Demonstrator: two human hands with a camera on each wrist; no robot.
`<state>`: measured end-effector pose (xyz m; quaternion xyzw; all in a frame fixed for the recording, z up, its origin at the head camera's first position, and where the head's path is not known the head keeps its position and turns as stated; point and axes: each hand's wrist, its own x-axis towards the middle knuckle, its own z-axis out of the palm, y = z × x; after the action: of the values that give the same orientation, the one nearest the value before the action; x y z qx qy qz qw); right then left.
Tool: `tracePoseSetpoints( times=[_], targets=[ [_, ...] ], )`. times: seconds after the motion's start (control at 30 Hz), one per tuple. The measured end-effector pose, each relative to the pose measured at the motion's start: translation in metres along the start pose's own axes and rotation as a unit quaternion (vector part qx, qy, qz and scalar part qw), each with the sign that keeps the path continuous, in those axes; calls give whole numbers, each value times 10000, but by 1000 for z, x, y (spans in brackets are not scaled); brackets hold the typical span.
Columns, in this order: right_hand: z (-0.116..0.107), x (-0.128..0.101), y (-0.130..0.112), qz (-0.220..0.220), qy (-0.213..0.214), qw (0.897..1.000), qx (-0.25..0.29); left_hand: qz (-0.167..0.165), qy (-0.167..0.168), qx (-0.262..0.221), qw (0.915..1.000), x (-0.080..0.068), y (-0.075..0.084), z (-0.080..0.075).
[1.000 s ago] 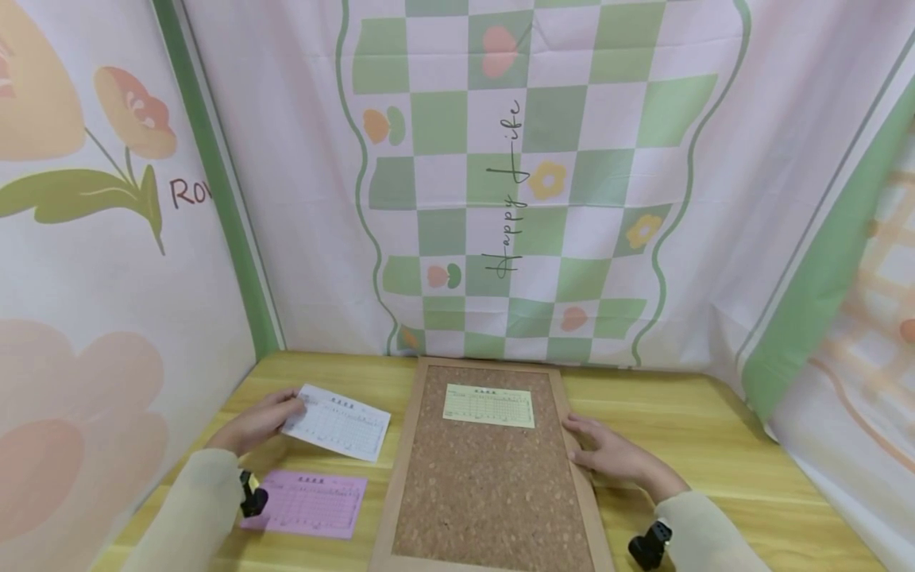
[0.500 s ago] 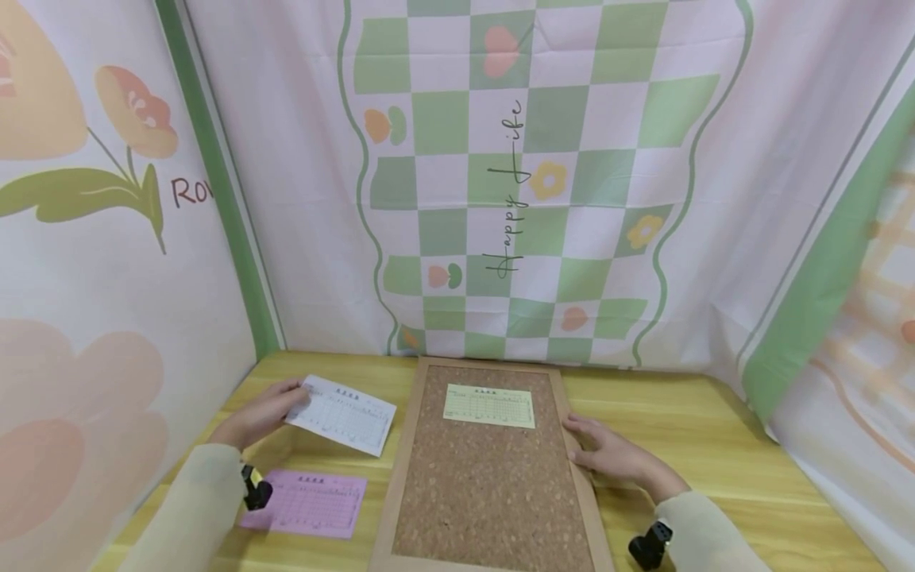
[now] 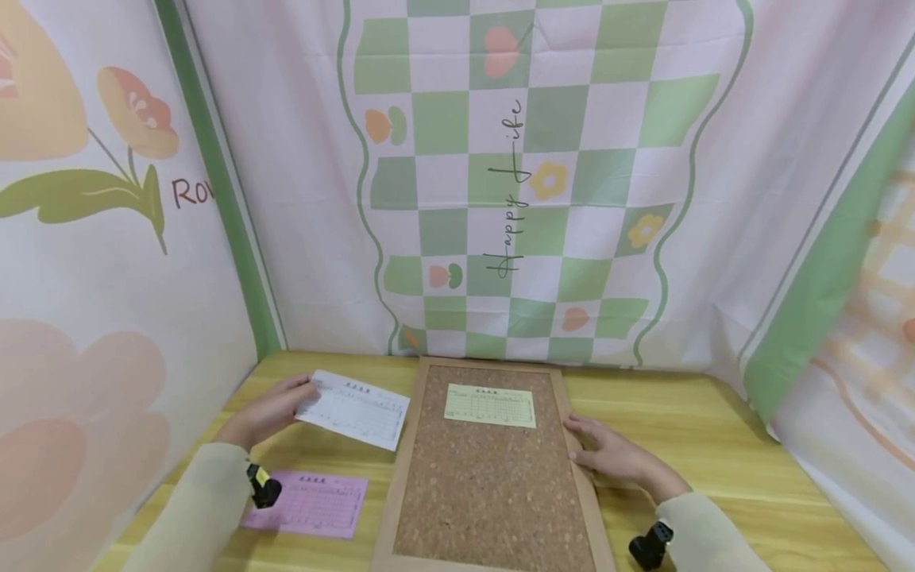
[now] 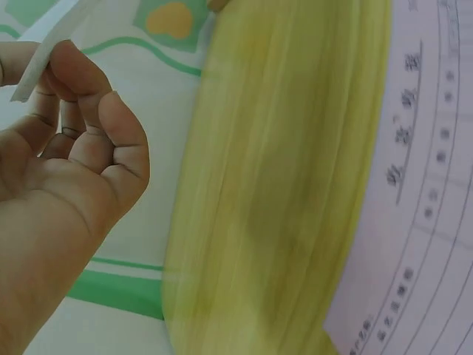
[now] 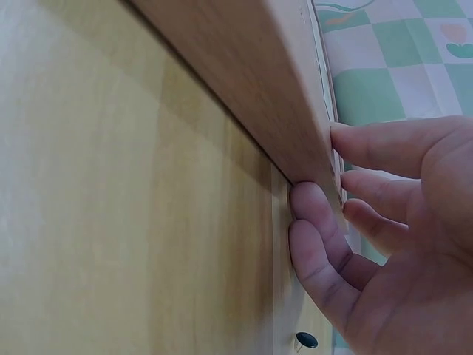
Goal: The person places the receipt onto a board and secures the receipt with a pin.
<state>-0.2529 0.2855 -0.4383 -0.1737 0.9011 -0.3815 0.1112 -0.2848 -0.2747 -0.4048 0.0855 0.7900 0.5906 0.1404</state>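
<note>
My left hand (image 3: pixel 270 409) pinches a white printed receipt slip (image 3: pixel 353 411) by its left end, above the table beside the corkboard. In the left wrist view the white slip (image 4: pixel 52 48) appears edge-on between thumb and fingers. My right hand (image 3: pixel 611 451) rests on the right edge of the wood-framed corkboard (image 3: pixel 493 500). From the right wrist, its fingertips touch the top and outer side of the frame (image 5: pixel 244 81). A yellow-green slip (image 3: pixel 489 406) lies on the upper cork. Below the left hand, a pink slip (image 3: pixel 322 508) lies on the table.
A yellow wood-grain table (image 3: pixel 679 413) carries everything. Near the right hand a small dark round-headed tack (image 5: pixel 307 340) shows on the table. Patterned curtains (image 3: pixel 515 199) hang behind and at both sides, right at the table's edges.
My left hand has carried the white slip to the right and slightly away from me, up to the corkboard's left frame. My right hand has stayed in place.
</note>
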Motion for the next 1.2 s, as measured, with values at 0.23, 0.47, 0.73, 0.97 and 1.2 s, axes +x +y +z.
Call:
tracePoseSetpoints(
  times=[0.23,0.47,0.73,0.97,1.2],
  targets=[
    [-1,1,2,14,-54,10000,65,344,-315,-404,9981,6,2,8],
    [-3,4,4,-27,-164,9998,-109,511,-586,-621,9950,15,3,23],
    [-2,3,-3,-12,112,9993,-354,549,-794,-866,9916,26,2,44],
    [0,5,-13,-46,290,9967,-761,567,-904,-1020,9891,34,4,60],
    [-4,7,-20,-331,247,9969,-666,563,-916,-1118,9879,40,6,70]
  ],
)
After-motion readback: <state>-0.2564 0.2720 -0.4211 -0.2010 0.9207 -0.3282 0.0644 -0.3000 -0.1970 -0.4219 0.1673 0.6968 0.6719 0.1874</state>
